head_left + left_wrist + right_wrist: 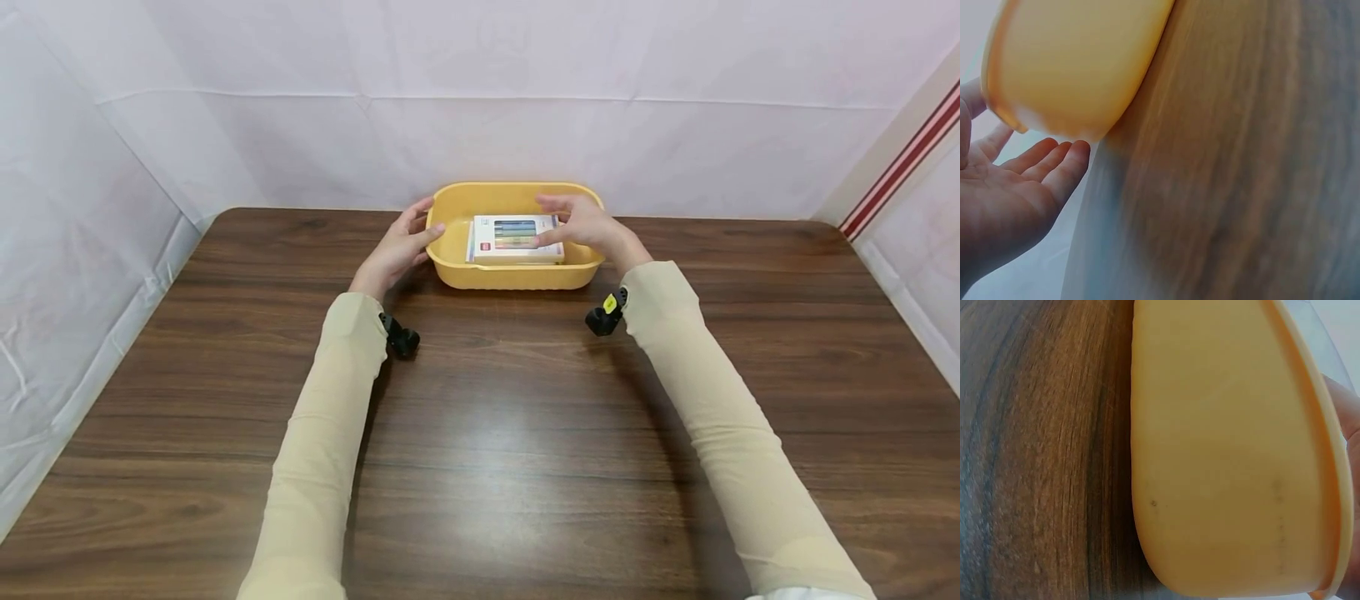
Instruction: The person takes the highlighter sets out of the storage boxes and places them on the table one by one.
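Note:
A yellow plastic basin [517, 275] stands at the far middle of the wooden table. In it lies a white box [512, 240] with coloured stripes on its lid. My left hand [408, 237] is at the basin's left rim with fingers straight and palm turned to the wall. The left wrist view shows that open palm [1016, 194] beside the basin [1072, 62], holding nothing. My right hand [572, 223] hovers over the basin's right side, fingers spread above the box's right end and thumb at its edge. The right wrist view shows mostly the basin wall [1222, 456].
The dark wood table [510, 433] stretches bare toward me. White sheeting [480, 108] closes off the back and both sides. A red-striped strip [900, 162] runs at the far right. Small black cameras [604, 318] sit on both wrists.

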